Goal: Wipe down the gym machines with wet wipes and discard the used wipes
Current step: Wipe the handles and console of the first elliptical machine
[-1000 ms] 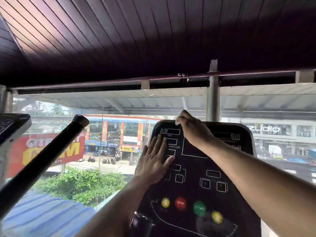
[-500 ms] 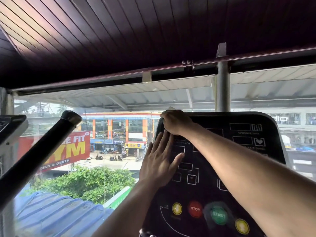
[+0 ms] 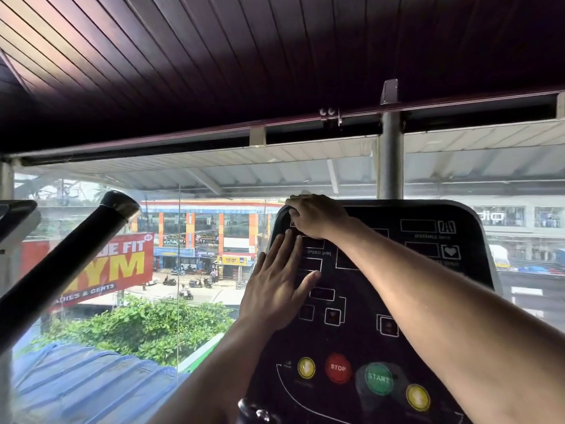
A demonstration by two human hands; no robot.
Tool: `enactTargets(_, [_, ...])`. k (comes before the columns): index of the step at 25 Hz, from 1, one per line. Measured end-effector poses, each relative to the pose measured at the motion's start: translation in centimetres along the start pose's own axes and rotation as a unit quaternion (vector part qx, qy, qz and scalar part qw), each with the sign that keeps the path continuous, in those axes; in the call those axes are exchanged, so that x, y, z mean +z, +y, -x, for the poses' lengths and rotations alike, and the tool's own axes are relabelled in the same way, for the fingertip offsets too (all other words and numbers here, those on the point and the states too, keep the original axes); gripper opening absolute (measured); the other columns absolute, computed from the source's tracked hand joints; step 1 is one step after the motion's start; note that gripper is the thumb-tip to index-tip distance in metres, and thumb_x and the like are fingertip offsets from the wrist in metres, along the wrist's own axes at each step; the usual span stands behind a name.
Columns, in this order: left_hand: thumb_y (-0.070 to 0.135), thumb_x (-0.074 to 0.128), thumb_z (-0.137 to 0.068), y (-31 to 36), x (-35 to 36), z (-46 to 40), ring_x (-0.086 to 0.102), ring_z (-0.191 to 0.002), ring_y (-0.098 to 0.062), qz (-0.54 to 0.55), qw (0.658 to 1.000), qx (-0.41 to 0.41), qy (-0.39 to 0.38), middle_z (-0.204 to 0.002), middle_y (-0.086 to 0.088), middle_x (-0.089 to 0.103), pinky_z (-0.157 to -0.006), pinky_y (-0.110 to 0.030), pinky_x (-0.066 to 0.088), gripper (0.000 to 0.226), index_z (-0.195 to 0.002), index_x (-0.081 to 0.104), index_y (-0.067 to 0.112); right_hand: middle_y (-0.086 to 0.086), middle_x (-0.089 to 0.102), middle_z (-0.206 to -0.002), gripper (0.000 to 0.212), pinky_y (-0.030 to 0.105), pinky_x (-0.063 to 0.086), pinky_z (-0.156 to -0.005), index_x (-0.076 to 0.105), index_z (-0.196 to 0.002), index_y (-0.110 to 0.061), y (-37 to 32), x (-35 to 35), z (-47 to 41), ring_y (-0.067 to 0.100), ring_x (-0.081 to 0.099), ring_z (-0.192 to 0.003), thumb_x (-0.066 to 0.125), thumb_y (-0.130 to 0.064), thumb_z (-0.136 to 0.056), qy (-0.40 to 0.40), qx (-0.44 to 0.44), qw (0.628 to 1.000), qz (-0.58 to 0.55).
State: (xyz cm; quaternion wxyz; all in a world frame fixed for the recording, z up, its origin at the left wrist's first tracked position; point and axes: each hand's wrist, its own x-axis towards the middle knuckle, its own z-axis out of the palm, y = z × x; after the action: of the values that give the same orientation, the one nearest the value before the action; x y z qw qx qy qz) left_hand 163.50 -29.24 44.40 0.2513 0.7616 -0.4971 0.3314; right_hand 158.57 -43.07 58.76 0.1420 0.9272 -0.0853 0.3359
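Black treadmill console [image 3: 397,301], upright and tilted slightly back, filling the lower right in front of a glass wall. Rounded top corners, white-outlined display boxes, labels reading SPEED and DISTANCE, a heart symbol. Along the bottom, a row of round buttons: yellow, red STOP, green START, yellow. Small white scrap of wet wipe [image 3: 305,193] peeking out at the console's top left edge, mostly hidden under the curled right hand [image 3: 315,217]. Left hand [image 3: 275,289] lying flat, fingers straight, against the console's left side.
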Motion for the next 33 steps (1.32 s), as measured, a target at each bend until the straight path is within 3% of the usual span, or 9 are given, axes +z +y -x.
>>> enactTargets(4, [0.078, 0.005, -0.096, 0.1, -0.1, 0.1, -0.028, -0.152, 0.001, -0.006, 1.000, 0.000, -0.006, -0.168, 0.017, -0.025, -0.131, -0.037, 0.002, 0.081, -0.163, -0.014, 0.036, 0.013, 0.071, -0.123, 0.035, 0.042, 0.054, -0.089, 0.068, -0.127, -0.017, 2.4, 0.3, 1.9, 0.036, 0.066, -0.111, 0.043, -0.025, -0.104, 0.095, 0.024, 0.995, 0.021])
enactTargets(7, [0.079, 0.001, -0.095, 0.4, -0.3, 0.3, -0.028, -0.152, 0.001, -0.008, 1.000, -0.006, -0.009, -0.168, 0.017, -0.026, -0.131, -0.038, 0.001, 0.083, -0.163, -0.013, 0.036, 0.011, 0.070, -0.120, 0.039, 0.044, 0.052, -0.089, 0.064, -0.118, -0.010, 2.5, 0.3, 2.2, 0.035, 0.063, -0.110, 0.035, -0.033, -0.105, 0.076, 0.043, 0.995, 0.047])
enactTargets(11, [0.078, 0.004, -0.095, 0.4, -0.5, 0.3, -0.026, -0.153, 0.000, -0.003, 1.000, -0.012, -0.017, -0.168, 0.018, -0.025, -0.131, -0.035, -0.001, 0.082, -0.163, -0.012, 0.036, 0.010, 0.069, -0.127, 0.038, 0.044, 0.054, -0.092, 0.063, -0.131, -0.014, 2.2, -0.5, 3.0, 0.034, 0.063, -0.115, 0.041, -0.031, -0.105, 0.062, 0.040, 0.997, 0.011])
enactTargets(14, [0.078, 0.004, -0.095, 0.6, -0.5, 0.4, -0.025, -0.153, 0.000, -0.005, 1.000, -0.008, -0.014, -0.168, 0.018, -0.025, -0.130, -0.033, -0.003, 0.082, -0.163, -0.013, 0.037, 0.008, 0.073, -0.114, 0.032, 0.042, 0.056, -0.084, 0.069, -0.121, -0.013, 3.1, -0.4, 4.6, 0.032, 0.067, -0.105, 0.048, -0.025, -0.099, 0.120, 0.056, 0.991, 0.034])
enactTargets(20, [0.077, 0.006, -0.096, 0.5, -0.5, 0.4, -0.023, -0.154, -0.001, -0.002, 1.000, -0.008, -0.010, -0.169, 0.017, -0.022, -0.130, -0.034, -0.002, 0.081, -0.164, -0.011, 0.036, 0.008, 0.071, -0.107, 0.039, 0.041, 0.053, -0.084, 0.065, -0.113, -0.009, 2.9, -0.5, 5.4, 0.032, 0.066, -0.096, 0.042, -0.035, -0.095, 0.099, 0.051, 0.991, 0.076])
enactTargets(25, [0.077, 0.009, -0.098, 0.3, -0.1, 0.2, -0.023, -0.154, -0.001, 0.002, 1.000, -0.002, -0.005, -0.169, 0.017, -0.022, -0.130, -0.034, -0.003, 0.080, -0.164, -0.011, 0.036, 0.010, 0.069, -0.089, 0.040, 0.041, 0.052, -0.081, 0.067, -0.093, -0.007, 2.9, -0.4, 6.0, 0.029, 0.062, -0.082, 0.044, -0.039, -0.094, 0.145, 0.106, 0.980, 0.084])
enactTargets(28, [0.077, 0.009, -0.098, 0.1, 0.0, 0.1, -0.023, -0.154, 0.000, 0.003, 1.000, -0.001, -0.002, -0.169, 0.017, -0.023, -0.130, -0.033, -0.004, 0.079, -0.163, -0.011, 0.037, 0.008, 0.068, -0.094, 0.045, 0.039, 0.049, -0.084, 0.064, -0.100, -0.008, 3.0, -0.6, 6.0, 0.026, 0.060, -0.084, 0.041, -0.047, -0.095, 0.121, 0.078, 0.986, 0.081])
enactTargets(31, [0.077, 0.009, -0.098, 0.0, 0.0, 0.1, -0.024, -0.154, 0.000, 0.003, 1.000, -0.001, -0.002, -0.169, 0.018, -0.022, -0.130, -0.033, -0.003, 0.079, -0.163, -0.011, 0.037, 0.007, 0.074, -0.108, 0.043, 0.037, 0.054, -0.085, 0.068, -0.114, -0.011, 2.6, -0.8, 6.2, 0.030, 0.067, -0.097, 0.045, -0.040, -0.092, 0.127, 0.089, 0.987, 0.035])
enactTargets(33, [0.077, 0.009, -0.098, 0.0, 0.1, 0.0, -0.023, -0.154, 0.000, 0.004, 1.000, -0.001, 0.001, -0.169, 0.018, -0.022, -0.130, -0.035, -0.002, 0.079, -0.164, -0.011, 0.037, 0.007, 0.074, -0.103, 0.039, 0.037, 0.055, -0.080, 0.070, -0.109, -0.009, 2.6, -0.8, 6.9, 0.032, 0.068, -0.095, 0.047, -0.036, -0.091, 0.144, 0.104, 0.983, 0.046])
